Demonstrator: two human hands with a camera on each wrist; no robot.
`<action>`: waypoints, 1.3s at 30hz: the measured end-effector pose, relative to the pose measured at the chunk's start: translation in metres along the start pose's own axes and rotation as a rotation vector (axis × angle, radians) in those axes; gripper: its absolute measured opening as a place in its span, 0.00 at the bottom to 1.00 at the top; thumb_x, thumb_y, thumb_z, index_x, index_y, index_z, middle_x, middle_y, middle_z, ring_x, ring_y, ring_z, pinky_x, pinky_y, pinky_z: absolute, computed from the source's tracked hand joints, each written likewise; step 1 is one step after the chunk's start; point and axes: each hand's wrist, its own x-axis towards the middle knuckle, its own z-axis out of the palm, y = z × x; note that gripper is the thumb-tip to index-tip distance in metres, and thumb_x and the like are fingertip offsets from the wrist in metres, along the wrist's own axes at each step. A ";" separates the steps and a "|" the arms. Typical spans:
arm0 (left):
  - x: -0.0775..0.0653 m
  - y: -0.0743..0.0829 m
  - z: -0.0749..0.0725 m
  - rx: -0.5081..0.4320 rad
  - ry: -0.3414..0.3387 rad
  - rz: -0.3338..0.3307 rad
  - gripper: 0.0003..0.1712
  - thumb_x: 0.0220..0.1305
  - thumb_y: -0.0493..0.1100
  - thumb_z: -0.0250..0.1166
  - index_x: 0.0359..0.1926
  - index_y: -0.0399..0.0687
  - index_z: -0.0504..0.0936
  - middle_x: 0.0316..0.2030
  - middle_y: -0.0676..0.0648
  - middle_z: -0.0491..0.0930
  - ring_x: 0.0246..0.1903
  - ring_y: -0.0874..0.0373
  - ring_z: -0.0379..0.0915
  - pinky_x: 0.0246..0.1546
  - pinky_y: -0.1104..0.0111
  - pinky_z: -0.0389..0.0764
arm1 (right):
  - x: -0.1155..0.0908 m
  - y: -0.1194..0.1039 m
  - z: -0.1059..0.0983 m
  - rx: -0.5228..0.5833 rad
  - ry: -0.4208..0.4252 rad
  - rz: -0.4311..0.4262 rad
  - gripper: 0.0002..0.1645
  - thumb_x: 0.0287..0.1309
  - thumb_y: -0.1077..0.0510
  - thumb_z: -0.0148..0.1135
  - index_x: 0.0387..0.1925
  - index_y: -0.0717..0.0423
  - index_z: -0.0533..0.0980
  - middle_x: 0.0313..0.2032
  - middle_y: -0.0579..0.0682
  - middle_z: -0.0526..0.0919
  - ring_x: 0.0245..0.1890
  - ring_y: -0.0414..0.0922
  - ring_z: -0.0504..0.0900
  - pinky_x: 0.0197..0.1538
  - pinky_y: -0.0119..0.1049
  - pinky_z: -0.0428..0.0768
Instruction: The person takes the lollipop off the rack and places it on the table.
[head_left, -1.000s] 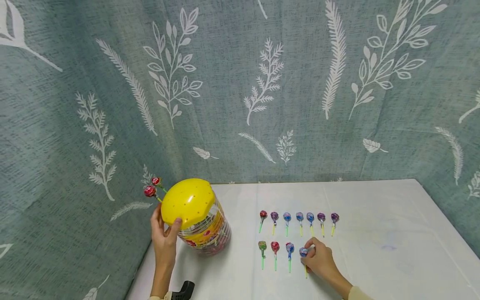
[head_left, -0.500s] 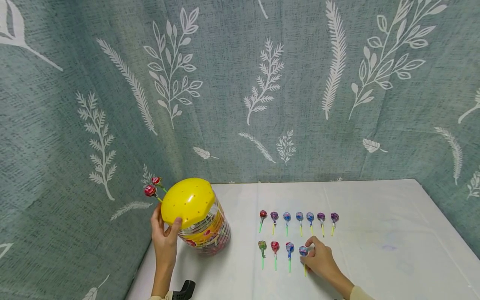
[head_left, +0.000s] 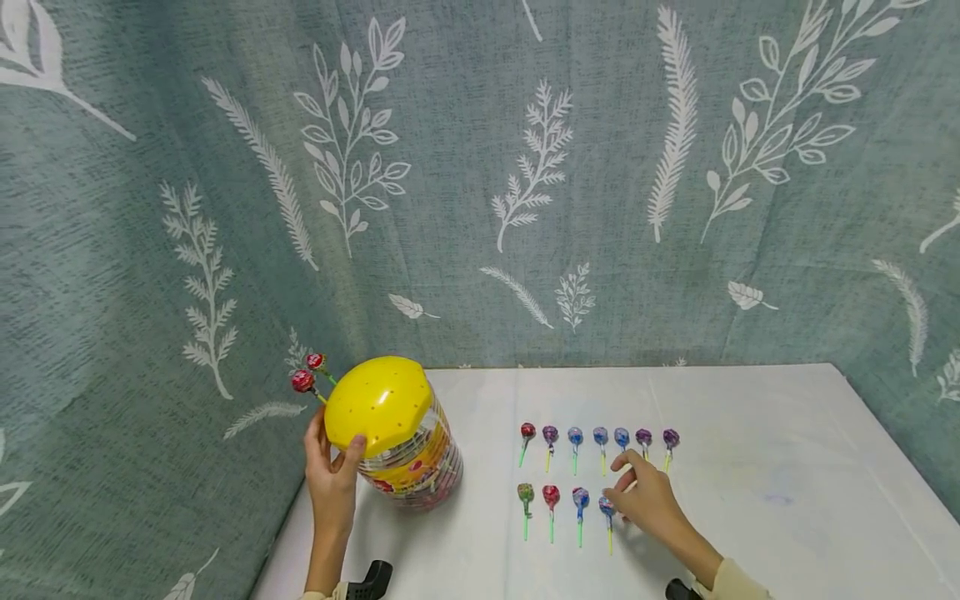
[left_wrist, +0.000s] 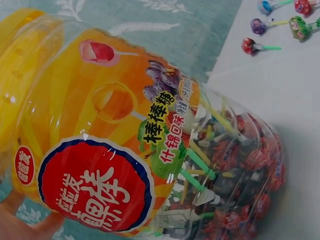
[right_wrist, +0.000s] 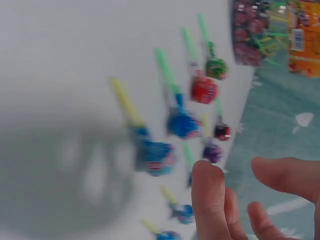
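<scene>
My left hand (head_left: 331,483) grips a clear plastic lollipop jar (head_left: 431,475) near its yellow lid (head_left: 378,404), thumb on the lid's near edge. The jar leans toward the left hand, and its lower part is full of wrapped lollipops in the left wrist view. Two red lollipops (head_left: 303,381) stick out past the lid's left side. My right hand (head_left: 651,504) hovers with fingers spread and nothing in them, just beside a blue lollipop (right_wrist: 159,159) with a yellow stick. That lollipop lies at the right end of the front row.
A back row of several lollipops (head_left: 575,437), red, purple and blue, lies on the white table (head_left: 787,433). Green, red and blue lollipops (head_left: 551,496) fill the rest of the front row. A leaf-patterned green curtain (head_left: 465,208) hangs behind and at the left.
My right hand has let go of the blue lollipop at the front row's end and lifted away, up and to the right. The left hand and jar stay put.
</scene>
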 end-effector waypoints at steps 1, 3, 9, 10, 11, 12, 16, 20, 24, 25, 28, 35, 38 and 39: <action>0.000 0.000 0.000 0.000 0.000 0.001 0.40 0.61 0.38 0.61 0.72 0.58 0.55 0.69 0.53 0.56 0.66 0.57 0.54 0.51 0.79 0.67 | 0.002 -0.003 0.000 0.005 -0.001 -0.011 0.19 0.44 0.68 0.69 0.39 0.62 0.72 0.22 0.49 0.74 0.14 0.44 0.76 0.17 0.33 0.74; 0.000 0.000 0.000 -0.004 0.002 0.003 0.40 0.61 0.38 0.61 0.71 0.58 0.55 0.69 0.52 0.56 0.66 0.56 0.54 0.50 0.78 0.67 | 0.005 -0.010 0.000 0.022 -0.010 -0.035 0.18 0.44 0.68 0.69 0.39 0.61 0.72 0.23 0.49 0.75 0.15 0.44 0.76 0.18 0.33 0.75; 0.000 -0.002 -0.001 0.003 0.004 0.015 0.40 0.60 0.38 0.61 0.72 0.54 0.55 0.69 0.51 0.57 0.67 0.56 0.53 0.50 0.78 0.67 | 0.011 -0.038 0.001 0.085 -0.060 -0.096 0.16 0.47 0.65 0.70 0.38 0.57 0.73 0.27 0.49 0.75 0.20 0.42 0.76 0.22 0.35 0.77; 0.000 -0.002 -0.001 0.003 0.003 0.014 0.40 0.60 0.38 0.61 0.72 0.54 0.55 0.69 0.51 0.57 0.67 0.56 0.53 0.50 0.79 0.67 | 0.012 -0.044 0.001 0.100 -0.076 -0.112 0.16 0.48 0.65 0.70 0.38 0.57 0.73 0.27 0.50 0.76 0.21 0.42 0.76 0.23 0.36 0.78; 0.000 -0.002 -0.001 0.003 0.005 0.013 0.40 0.60 0.38 0.61 0.72 0.55 0.55 0.69 0.51 0.57 0.67 0.56 0.53 0.50 0.79 0.67 | 0.013 -0.049 0.002 0.119 -0.093 -0.126 0.16 0.49 0.65 0.69 0.39 0.57 0.73 0.28 0.50 0.76 0.22 0.43 0.77 0.24 0.36 0.79; 0.000 -0.002 -0.002 0.002 0.006 0.012 0.41 0.60 0.37 0.61 0.72 0.55 0.55 0.69 0.51 0.56 0.67 0.56 0.53 0.50 0.79 0.67 | 0.014 -0.053 0.002 0.139 -0.114 -0.142 0.15 0.50 0.64 0.69 0.39 0.57 0.73 0.29 0.51 0.76 0.23 0.44 0.78 0.24 0.38 0.79; 0.000 -0.002 -0.002 0.006 0.010 0.008 0.41 0.60 0.37 0.61 0.72 0.54 0.55 0.69 0.52 0.57 0.67 0.56 0.53 0.50 0.79 0.67 | 0.020 -0.071 0.007 0.179 -0.178 -0.228 0.14 0.52 0.63 0.68 0.40 0.57 0.73 0.32 0.53 0.77 0.26 0.48 0.79 0.26 0.40 0.81; 0.000 -0.003 -0.002 0.025 0.010 0.016 0.40 0.60 0.38 0.61 0.72 0.53 0.55 0.69 0.53 0.57 0.67 0.57 0.53 0.51 0.77 0.68 | 0.024 -0.089 0.012 0.196 -0.204 -0.273 0.14 0.52 0.62 0.67 0.41 0.54 0.73 0.33 0.52 0.78 0.27 0.47 0.79 0.27 0.40 0.81; 0.000 -0.004 -0.003 0.031 0.008 0.030 0.40 0.60 0.39 0.61 0.72 0.52 0.55 0.69 0.52 0.57 0.67 0.56 0.52 0.52 0.75 0.67 | 0.029 -0.105 0.017 0.215 -0.228 -0.314 0.14 0.53 0.63 0.66 0.41 0.54 0.73 0.32 0.52 0.78 0.28 0.47 0.79 0.28 0.41 0.81; 0.000 -0.004 -0.003 0.029 0.008 0.034 0.40 0.60 0.38 0.61 0.72 0.51 0.55 0.69 0.52 0.57 0.67 0.56 0.52 0.52 0.75 0.68 | 0.029 -0.109 0.018 0.218 -0.231 -0.323 0.13 0.54 0.63 0.66 0.41 0.54 0.73 0.32 0.52 0.78 0.28 0.48 0.79 0.28 0.41 0.81; 0.000 -0.004 -0.003 0.029 0.006 0.043 0.40 0.60 0.39 0.61 0.72 0.50 0.56 0.69 0.52 0.57 0.68 0.56 0.52 0.52 0.75 0.67 | 0.031 -0.120 0.021 0.226 -0.240 -0.350 0.13 0.54 0.64 0.66 0.41 0.54 0.74 0.32 0.52 0.78 0.28 0.49 0.79 0.28 0.40 0.81; 0.000 -0.003 -0.003 0.028 0.010 0.033 0.40 0.60 0.39 0.61 0.72 0.52 0.56 0.69 0.51 0.57 0.68 0.56 0.52 0.52 0.75 0.68 | 0.030 -0.150 0.024 0.251 -0.276 -0.385 0.14 0.55 0.64 0.65 0.43 0.57 0.73 0.34 0.54 0.78 0.31 0.47 0.79 0.27 0.37 0.80; 0.000 -0.002 -0.003 0.028 0.008 0.021 0.41 0.60 0.38 0.61 0.72 0.52 0.55 0.69 0.52 0.56 0.67 0.56 0.52 0.52 0.75 0.67 | 0.026 -0.165 0.024 0.261 -0.295 -0.391 0.13 0.55 0.66 0.64 0.43 0.59 0.73 0.35 0.56 0.78 0.32 0.50 0.79 0.28 0.37 0.80; 0.000 -0.002 -0.003 0.025 0.009 0.018 0.41 0.60 0.38 0.61 0.72 0.51 0.55 0.69 0.51 0.56 0.67 0.56 0.52 0.52 0.75 0.67 | 0.025 -0.170 0.024 0.261 -0.301 -0.397 0.13 0.55 0.67 0.63 0.43 0.60 0.73 0.35 0.58 0.78 0.33 0.52 0.79 0.28 0.38 0.80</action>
